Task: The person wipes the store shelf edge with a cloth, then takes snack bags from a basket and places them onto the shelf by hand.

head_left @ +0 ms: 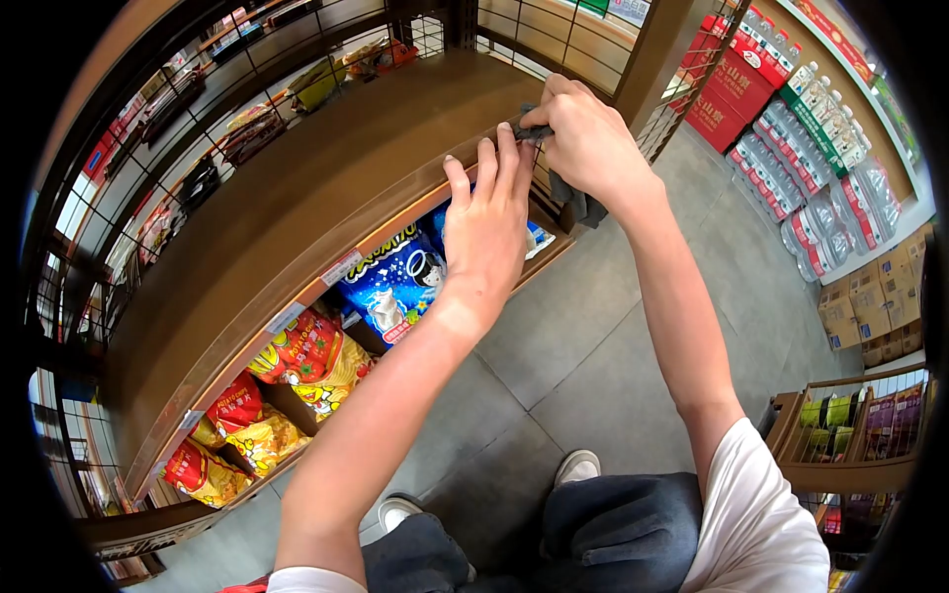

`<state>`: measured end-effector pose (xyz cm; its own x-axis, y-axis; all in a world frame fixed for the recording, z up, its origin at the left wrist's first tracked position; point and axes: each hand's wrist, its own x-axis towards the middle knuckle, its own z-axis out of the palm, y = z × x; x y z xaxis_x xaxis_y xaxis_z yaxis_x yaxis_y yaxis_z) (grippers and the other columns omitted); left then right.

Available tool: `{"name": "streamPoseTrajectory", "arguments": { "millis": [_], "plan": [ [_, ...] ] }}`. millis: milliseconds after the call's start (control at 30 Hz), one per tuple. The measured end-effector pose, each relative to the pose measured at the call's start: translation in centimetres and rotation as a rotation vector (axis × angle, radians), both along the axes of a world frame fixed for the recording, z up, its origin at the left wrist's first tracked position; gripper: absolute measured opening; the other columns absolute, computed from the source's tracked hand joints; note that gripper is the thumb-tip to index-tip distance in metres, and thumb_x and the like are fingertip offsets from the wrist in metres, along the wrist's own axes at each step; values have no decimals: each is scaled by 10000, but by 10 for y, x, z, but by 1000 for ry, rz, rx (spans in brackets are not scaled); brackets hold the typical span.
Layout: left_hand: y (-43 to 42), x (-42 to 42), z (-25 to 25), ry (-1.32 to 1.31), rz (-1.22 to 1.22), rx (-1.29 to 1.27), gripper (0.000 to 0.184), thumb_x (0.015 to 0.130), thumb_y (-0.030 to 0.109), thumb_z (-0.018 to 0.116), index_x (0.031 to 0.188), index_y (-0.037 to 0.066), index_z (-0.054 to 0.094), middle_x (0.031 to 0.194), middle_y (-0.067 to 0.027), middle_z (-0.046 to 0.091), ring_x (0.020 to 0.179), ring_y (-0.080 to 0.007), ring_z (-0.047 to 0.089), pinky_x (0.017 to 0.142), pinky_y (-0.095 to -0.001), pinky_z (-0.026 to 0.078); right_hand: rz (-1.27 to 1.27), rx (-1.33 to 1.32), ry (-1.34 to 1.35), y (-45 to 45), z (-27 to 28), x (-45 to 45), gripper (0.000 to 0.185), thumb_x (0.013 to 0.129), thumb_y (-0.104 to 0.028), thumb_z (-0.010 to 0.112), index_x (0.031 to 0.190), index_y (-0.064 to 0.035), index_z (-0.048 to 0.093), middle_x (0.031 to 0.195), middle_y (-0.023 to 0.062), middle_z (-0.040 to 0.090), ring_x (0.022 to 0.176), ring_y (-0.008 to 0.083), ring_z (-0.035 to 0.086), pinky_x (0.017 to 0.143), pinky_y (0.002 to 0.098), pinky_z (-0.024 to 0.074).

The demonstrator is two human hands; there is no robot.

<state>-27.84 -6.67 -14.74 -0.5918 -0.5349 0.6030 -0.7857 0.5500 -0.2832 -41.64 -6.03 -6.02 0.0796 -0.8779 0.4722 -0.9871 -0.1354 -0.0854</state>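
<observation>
A brown shelf board [297, 188] with a clear edge strip and price labels runs from the lower left to the top centre. My left hand [489, 217] rests with its fingers spread over the board's front edge near the right end. Beside it, at the shelf's corner, my right hand [588, 138] is closed on a dark grey cloth [578, 203], part of which hangs down below the hand. Under the board lie a blue snack bag [390, 287] and red and yellow chip bags [306, 356].
Wire mesh [237, 99] backs the shelf, with packets behind it. Packs of bottled water [791, 148], red boxes [727, 94] and brown cartons [870, 296] stand at the right. A lower rack [840, 474] is at the bottom right. Grey floor tiles [613, 346] lie below.
</observation>
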Motion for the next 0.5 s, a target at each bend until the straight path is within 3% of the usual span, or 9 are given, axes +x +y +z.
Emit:
{"name": "streamPoseTrajectory", "arguments": {
  "millis": [200,333,367,433,500],
  "plan": [
    [12,37,27,119,-74,109,740,723,102,667,1427,31,448,1448,-190,420,1322,-358,399,1104,-600,293,-2,-10,-75,1,-6,-4,391,728,95,531,1026,-20,757,975,135,586,1050,310,596,918,421,501],
    [14,90,49,177,-73,117,573,790,80,655,1347,30,532,1348,-187,481,1249,-368,437,1059,-541,339,-28,-28,-29,3,-7,2,390,724,106,521,1016,-8,753,982,135,566,1062,310,591,922,418,507],
    [13,97,50,181,-52,54,472,834,66,657,1301,58,589,1251,-142,552,1178,-328,489,991,-490,378,-23,-32,-34,3,-8,4,390,724,106,521,1016,-8,753,982,135,566,1062,310,591,922,418,507],
    [8,105,44,213,-96,89,453,843,59,663,1292,72,602,1201,-113,579,1125,-302,517,954,-463,392,-32,-56,50,2,-10,6,269,741,56,621,965,7,764,1066,182,609,1090,331,592,905,418,544],
    [4,106,38,264,-180,47,407,849,42,684,1250,100,646,1081,-52,630,967,-239,575,846,-392,423,-43,-57,62,1,-10,10,319,734,80,576,986,6,757,1037,157,590,1090,318,591,916,415,535]
  ]
}}
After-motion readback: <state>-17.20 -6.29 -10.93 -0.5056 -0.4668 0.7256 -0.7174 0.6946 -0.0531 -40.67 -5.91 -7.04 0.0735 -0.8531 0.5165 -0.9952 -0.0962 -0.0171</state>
